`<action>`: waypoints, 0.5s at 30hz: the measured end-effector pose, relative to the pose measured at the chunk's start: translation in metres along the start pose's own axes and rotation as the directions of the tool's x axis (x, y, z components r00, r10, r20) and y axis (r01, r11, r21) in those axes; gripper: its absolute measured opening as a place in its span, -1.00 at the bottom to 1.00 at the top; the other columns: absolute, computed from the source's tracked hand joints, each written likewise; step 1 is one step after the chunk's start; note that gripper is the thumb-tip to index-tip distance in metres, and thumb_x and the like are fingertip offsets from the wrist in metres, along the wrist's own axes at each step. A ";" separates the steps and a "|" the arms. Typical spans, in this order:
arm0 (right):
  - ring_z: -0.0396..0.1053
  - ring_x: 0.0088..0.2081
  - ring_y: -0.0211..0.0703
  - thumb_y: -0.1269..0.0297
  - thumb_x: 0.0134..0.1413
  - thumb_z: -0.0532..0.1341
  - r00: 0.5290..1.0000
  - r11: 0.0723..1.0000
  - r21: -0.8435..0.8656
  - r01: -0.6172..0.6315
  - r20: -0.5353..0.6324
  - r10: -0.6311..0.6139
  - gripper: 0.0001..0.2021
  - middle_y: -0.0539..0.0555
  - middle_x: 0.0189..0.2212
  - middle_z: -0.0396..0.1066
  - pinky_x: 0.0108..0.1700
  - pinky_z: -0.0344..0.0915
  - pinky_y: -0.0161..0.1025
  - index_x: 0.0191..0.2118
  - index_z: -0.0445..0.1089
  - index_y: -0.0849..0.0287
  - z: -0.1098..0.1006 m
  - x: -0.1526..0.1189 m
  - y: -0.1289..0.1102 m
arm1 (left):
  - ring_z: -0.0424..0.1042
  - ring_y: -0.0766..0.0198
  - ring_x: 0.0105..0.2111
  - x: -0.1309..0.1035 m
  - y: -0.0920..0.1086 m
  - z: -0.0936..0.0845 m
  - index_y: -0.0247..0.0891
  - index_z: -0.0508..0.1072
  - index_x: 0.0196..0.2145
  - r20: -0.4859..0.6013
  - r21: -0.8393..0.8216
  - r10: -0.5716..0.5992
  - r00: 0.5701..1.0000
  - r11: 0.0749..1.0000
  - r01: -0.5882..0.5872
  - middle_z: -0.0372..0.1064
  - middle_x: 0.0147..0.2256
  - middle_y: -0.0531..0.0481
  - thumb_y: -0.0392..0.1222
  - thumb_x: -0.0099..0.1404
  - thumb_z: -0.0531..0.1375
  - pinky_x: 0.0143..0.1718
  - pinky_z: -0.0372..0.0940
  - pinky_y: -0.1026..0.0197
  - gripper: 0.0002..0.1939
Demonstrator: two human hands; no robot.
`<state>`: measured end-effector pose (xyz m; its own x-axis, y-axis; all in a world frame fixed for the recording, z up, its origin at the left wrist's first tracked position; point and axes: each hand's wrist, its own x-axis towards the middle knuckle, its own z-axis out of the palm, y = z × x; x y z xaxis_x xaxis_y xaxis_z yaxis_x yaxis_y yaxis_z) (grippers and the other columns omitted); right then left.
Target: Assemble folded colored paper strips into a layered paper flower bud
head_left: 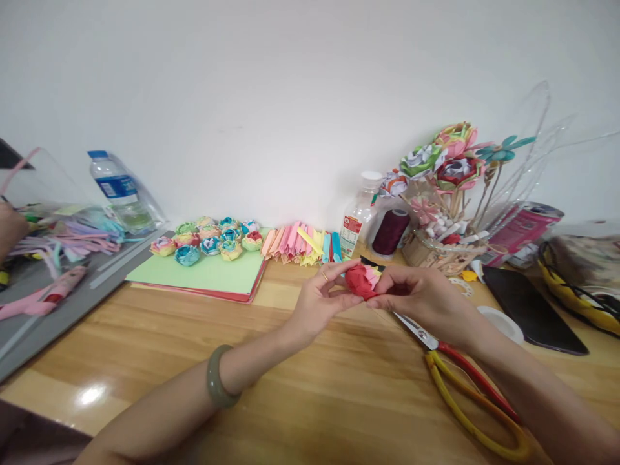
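Between my two hands, raised over the wooden table, is a red paper flower [359,280] with some pink and yellow in it. My left hand [320,294] grips its left side with thumb and fingers. From the right, my right hand [416,294] pinches the flower's edge, its fingers curled. Scissors [465,374] with red and yellow handles lie below my right forearm, their blade tips partly hidden. Left of my hands, folded paper strips [300,242] in pink, orange, yellow and blue stand in a row. Several finished paper flowers [210,244] rest on green paper [203,274].
A clear bottle [357,219] and a purple thread spool [390,232] stand by the wall. Behind my right hand is a basket [426,250] of paper flowers; a black phone [537,313] lies right. Far left are a water bottle [119,190], a glue gun [53,294] and another person's hand [10,229].
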<state>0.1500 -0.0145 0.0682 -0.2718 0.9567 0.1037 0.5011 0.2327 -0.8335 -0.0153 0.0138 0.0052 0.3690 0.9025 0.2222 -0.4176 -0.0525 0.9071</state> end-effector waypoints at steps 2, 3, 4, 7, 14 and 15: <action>0.20 -0.52 -0.27 0.06 -0.13 0.27 1.000 1.000 -0.015 0.011 0.003 -0.011 -0.72 -0.03 -0.61 0.30 -0.47 0.11 -0.32 -0.56 0.39 0.21 -0.002 -0.001 -0.001 | 0.34 0.27 -0.18 0.001 0.000 -0.001 -0.07 0.46 -0.11 -0.001 -0.010 -0.013 1.000 1.000 0.013 0.35 -0.16 0.00 -0.29 -0.08 0.35 -0.09 0.25 0.18 -0.50; 0.22 -0.50 -0.25 0.05 -0.12 0.26 1.000 1.000 -0.021 0.014 0.005 -0.014 -0.72 -0.01 -0.60 0.32 -0.46 0.12 -0.31 -0.54 0.41 0.21 -0.002 -0.001 -0.001 | 0.34 0.27 -0.19 0.001 -0.001 -0.001 -0.06 0.46 -0.10 -0.001 -0.015 -0.017 1.000 1.000 0.017 0.35 -0.16 0.00 -0.29 -0.08 0.35 -0.09 0.24 0.19 -0.49; 0.23 -0.50 -0.25 0.05 -0.12 0.26 1.000 1.000 -0.026 0.013 0.006 -0.013 -0.72 0.00 -0.59 0.33 -0.45 0.13 -0.30 -0.54 0.41 0.21 -0.002 -0.001 -0.001 | 0.34 0.28 -0.19 0.001 -0.001 -0.001 -0.06 0.45 -0.10 0.000 -0.020 -0.019 1.000 1.000 0.019 0.36 -0.15 0.01 -0.29 -0.07 0.35 -0.09 0.24 0.19 -0.48; 0.19 -0.55 -0.28 0.07 -0.16 0.28 1.000 0.999 -0.046 -0.011 -0.014 0.010 -0.71 -0.04 -0.64 0.28 -0.50 0.09 -0.32 -0.59 0.35 0.20 0.000 -0.001 0.000 | 0.34 0.29 -0.21 0.000 0.000 0.001 -0.09 0.47 -0.13 -0.004 -0.028 -0.027 1.000 0.999 0.027 0.36 -0.15 0.00 -0.30 -0.09 0.36 -0.12 0.25 0.20 -0.50; 0.21 -0.53 -0.27 0.04 -0.12 0.25 1.000 0.998 -0.059 0.016 0.016 -0.016 -0.70 -0.02 -0.62 0.30 -0.49 0.11 -0.32 -0.57 0.39 0.20 -0.002 0.000 -0.003 | 0.34 0.31 -0.25 0.001 0.002 0.001 -0.10 0.48 -0.15 -0.024 -0.028 -0.037 0.999 0.999 0.036 0.37 -0.17 0.00 -0.34 -0.13 0.36 -0.16 0.26 0.22 -0.49; 0.23 -0.51 -0.25 0.03 -0.11 0.24 0.999 0.998 -0.062 0.023 0.029 -0.021 -0.70 -0.01 -0.61 0.32 -0.48 0.13 -0.31 -0.54 0.41 0.20 -0.003 0.000 -0.004 | 0.34 0.30 -0.25 0.001 0.002 0.001 -0.11 0.48 -0.14 -0.028 -0.027 -0.037 0.999 0.999 0.036 0.37 -0.18 0.00 -0.33 -0.13 0.36 -0.16 0.26 0.22 -0.48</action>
<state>0.1507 -0.0150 0.0729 -0.3061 0.9462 0.1051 0.5450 0.2647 -0.7956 -0.0152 0.0141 0.0074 0.3608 0.9154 0.1787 -0.4264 -0.0085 0.9045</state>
